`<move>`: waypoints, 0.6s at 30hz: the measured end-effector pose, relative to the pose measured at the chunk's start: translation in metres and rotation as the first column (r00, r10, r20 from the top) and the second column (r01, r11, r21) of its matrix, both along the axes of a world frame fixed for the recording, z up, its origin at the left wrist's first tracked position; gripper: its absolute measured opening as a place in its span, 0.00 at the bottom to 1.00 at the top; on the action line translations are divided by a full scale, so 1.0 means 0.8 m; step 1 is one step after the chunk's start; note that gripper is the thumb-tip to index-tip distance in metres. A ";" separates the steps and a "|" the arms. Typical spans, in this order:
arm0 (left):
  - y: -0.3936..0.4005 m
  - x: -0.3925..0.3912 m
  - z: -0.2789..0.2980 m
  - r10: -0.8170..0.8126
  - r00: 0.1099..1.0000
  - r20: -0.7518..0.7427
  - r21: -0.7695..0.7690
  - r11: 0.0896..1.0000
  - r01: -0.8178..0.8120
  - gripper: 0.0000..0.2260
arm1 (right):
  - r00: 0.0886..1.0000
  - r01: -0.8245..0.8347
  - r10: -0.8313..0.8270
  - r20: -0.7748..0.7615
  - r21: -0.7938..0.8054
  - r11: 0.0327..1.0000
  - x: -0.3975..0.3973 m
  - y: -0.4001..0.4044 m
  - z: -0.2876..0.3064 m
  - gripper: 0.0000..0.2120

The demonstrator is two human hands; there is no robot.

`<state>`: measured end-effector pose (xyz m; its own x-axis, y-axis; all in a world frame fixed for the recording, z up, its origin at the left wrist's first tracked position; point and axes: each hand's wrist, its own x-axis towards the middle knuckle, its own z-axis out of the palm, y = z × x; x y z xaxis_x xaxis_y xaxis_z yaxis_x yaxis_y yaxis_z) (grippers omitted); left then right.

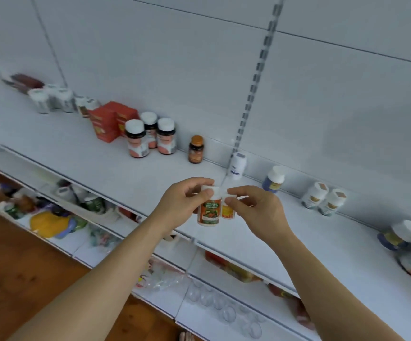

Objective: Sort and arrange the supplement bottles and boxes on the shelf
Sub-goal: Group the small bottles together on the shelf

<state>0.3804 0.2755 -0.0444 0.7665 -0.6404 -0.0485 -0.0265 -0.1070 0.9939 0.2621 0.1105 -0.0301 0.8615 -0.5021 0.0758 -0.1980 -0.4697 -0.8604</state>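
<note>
My left hand [184, 203] grips by its cap a white bottle with an orange and green label [209, 212], held upright over the white shelf [101, 153]. Right beside it, my right hand [256, 207] pinches the top of a smaller white bottle with a yellow label [227, 211]. The two bottles touch side by side near the shelf's front. Behind them stand an amber bottle with an orange cap [196, 150], three dark bottles with white caps [150, 136] and red boxes [111, 120].
A white bottle [237, 166] leans at the slotted upright. More white-capped bottles [322, 198] line the back wall to the right, and others [51, 99] to the far left. Lower shelves [135, 244] hold mixed packets and clear cups. Wooden floor lies at the lower left.
</note>
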 end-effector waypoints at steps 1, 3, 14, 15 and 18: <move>0.008 0.014 0.001 0.024 1.000 0.009 0.005 1.000 -0.024 0.09 | 0.999 -0.032 0.032 0.011 0.001 1.000 0.021 0.004 0.000 0.05; 0.025 0.043 0.003 0.083 0.996 0.014 0.017 0.996 -0.083 0.09 | 0.995 -0.091 0.091 0.034 0.011 0.996 0.062 0.011 -0.002 0.06; 0.126 0.161 0.021 0.354 0.935 0.023 0.020 0.935 -0.355 0.09 | 0.925 -0.368 0.360 0.120 0.047 0.929 0.250 0.085 -0.003 0.07; 0.139 0.169 0.020 0.377 0.926 0.020 0.022 0.926 -0.377 0.09 | 0.917 -0.389 0.382 0.115 0.047 0.920 0.264 0.097 -0.004 0.07; 0.180 0.197 0.015 0.427 0.904 0.030 0.032 0.903 -0.428 0.09 | 0.893 -0.446 0.442 0.084 0.024 0.895 0.305 0.135 -0.010 0.08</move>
